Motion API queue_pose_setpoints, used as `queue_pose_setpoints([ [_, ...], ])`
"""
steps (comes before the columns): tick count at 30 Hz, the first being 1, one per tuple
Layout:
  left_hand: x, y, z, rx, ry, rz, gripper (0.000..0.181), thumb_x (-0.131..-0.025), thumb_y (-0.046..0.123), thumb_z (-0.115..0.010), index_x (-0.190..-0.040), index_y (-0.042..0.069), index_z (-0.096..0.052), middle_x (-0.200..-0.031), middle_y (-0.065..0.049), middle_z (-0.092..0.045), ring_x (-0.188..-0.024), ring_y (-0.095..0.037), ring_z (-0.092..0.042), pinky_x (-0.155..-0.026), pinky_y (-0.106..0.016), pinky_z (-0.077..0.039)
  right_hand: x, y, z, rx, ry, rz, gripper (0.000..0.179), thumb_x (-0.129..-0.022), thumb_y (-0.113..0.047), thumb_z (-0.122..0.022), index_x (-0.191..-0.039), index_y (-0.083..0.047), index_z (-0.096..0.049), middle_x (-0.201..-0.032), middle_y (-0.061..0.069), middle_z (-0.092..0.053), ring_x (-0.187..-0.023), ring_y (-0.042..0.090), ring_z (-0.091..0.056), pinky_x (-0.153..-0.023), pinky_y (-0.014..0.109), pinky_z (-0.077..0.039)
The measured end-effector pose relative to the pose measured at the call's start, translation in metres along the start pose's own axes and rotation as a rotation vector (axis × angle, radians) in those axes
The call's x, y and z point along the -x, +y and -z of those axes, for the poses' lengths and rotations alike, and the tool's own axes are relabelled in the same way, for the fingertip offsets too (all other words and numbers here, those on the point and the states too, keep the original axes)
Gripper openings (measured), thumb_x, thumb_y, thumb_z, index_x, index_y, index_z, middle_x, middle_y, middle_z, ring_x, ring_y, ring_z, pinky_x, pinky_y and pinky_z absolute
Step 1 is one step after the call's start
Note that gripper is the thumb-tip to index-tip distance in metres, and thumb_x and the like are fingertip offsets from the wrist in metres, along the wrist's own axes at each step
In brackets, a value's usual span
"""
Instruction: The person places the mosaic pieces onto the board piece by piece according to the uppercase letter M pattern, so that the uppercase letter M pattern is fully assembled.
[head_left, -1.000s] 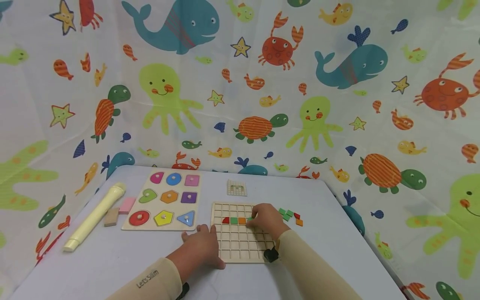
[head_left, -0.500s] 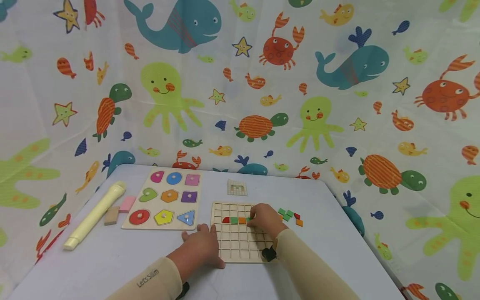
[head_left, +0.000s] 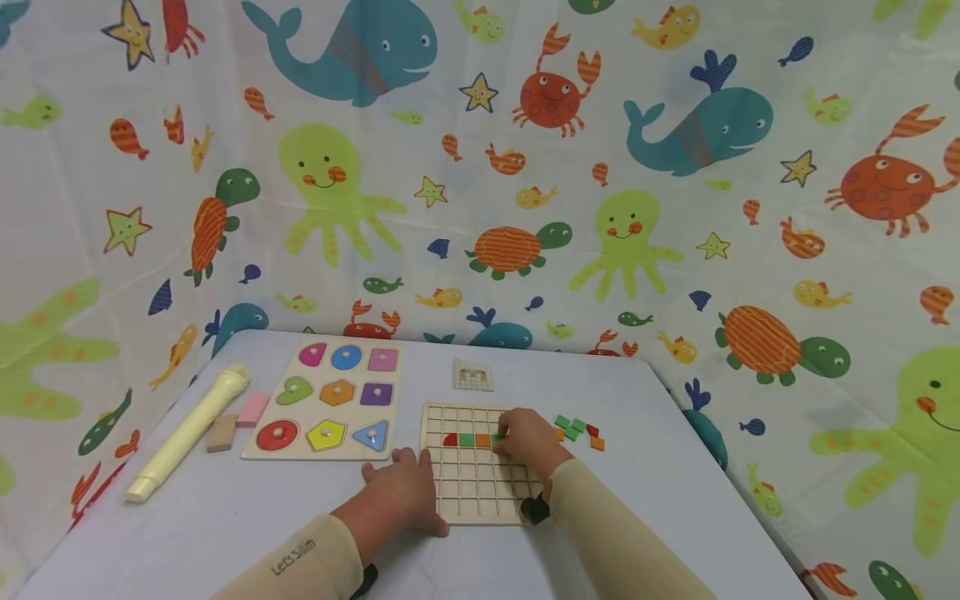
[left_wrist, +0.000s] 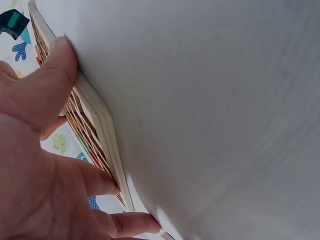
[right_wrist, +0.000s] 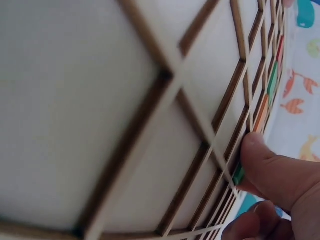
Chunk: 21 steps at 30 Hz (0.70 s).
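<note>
nearest are two beige sleeves (head_left: 300, 560) on a white table (head_left: 678, 492), the left one bearing dark lettering (its middle is blurred). the left hand (head_left: 405, 493) lies beside the left edge of a wooden grid board (head_left: 480, 489), thumb at the near corner and fingers spread wide, with the thumb and at least one fingertip touching the rim. at the right wrist a small black device (head_left: 536, 509) hangs over the board's near right corner. the right hand (head_left: 531, 440) is over the board's right part, thumb and finger closed narrowly on a green tile (right_wrist: 238, 174). that tile is in line with an orange tile (head_left: 483, 440), another green one (head_left: 467, 440) and a red tile (head_left: 451, 440) with a rounded corner, all lying in the grid. left of the board are a pale yellow stick (head_left: 189, 434), a tan block (head_left: 222, 433), a pink block (head_left: 252, 410) and a shape puzzle (head_left: 318, 411). right of the board lie loose tiles (head_left: 578, 425) in green, red and orange. just past the board's far edge rests a small patterned card (head_left: 473, 375); behind everything hangs a sea-animal cloth (head_left: 465, 192).
</note>
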<state>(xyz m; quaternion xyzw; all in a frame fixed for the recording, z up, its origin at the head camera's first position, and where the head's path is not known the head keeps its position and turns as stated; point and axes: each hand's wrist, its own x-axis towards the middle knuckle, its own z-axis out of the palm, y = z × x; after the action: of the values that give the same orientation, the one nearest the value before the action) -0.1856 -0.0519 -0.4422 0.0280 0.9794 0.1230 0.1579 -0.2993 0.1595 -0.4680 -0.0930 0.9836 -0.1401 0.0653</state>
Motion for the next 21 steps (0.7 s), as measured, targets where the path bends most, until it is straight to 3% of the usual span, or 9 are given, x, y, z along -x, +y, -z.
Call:
queue_pose_setpoints([
  [5,0.000,0.001,0.000,0.003,-0.004,0.006,0.117,-0.064,0.053,-0.099,-0.153,-0.003,-0.049,-0.147,-0.035,-0.049,-0.129,-0.054,-0.059,-0.116,-0.083,-0.027,0.002,-0.002,-0.001,0.000,-0.002,-0.036,0.022,-0.085,-0.029,-0.092,-0.090,-0.017,-0.074,-0.100,-0.001,-0.074,-0.086,0.017,-0.060,-0.081,0.038,-0.056],
  [10,0.002,0.001,0.001,0.003,-0.004,0.015,0.116,-0.064,0.052,-0.100,-0.152,-0.005,-0.050,-0.145,-0.036,-0.050,-0.125,-0.055,-0.061,-0.116,-0.083,-0.028,0.006,-0.002,-0.001,-0.018,0.000,-0.050,0.029,-0.085,-0.031,-0.091,-0.107,-0.015,-0.080,-0.122,0.003,-0.076,-0.115,0.024,-0.068,-0.101,0.045,-0.057],
  [13,0.003,0.001,0.001,0.001,-0.004,0.010,0.116,-0.064,0.052,-0.100,-0.152,-0.005,-0.050,-0.145,-0.036,-0.050,-0.124,-0.055,-0.062,-0.116,-0.083,-0.027,0.010,0.002,0.001,-0.045,0.018,-0.067,0.035,-0.087,-0.031,-0.090,-0.117,-0.017,-0.079,-0.133,0.005,-0.074,-0.127,0.028,-0.066,-0.107,0.050,-0.055],
  [21,-0.001,0.000,0.000,0.001,-0.005,0.003,0.118,-0.065,0.054,-0.099,-0.154,-0.003,-0.048,-0.148,-0.035,-0.049,-0.131,-0.055,-0.058,-0.117,-0.083,-0.026,0.030,0.042,0.024,-0.121,0.122,-0.155,0.045,-0.093,-0.034,-0.083,-0.136,-0.020,-0.074,-0.143,0.009,-0.069,-0.134,0.032,-0.063,-0.106,0.053,-0.055],
])
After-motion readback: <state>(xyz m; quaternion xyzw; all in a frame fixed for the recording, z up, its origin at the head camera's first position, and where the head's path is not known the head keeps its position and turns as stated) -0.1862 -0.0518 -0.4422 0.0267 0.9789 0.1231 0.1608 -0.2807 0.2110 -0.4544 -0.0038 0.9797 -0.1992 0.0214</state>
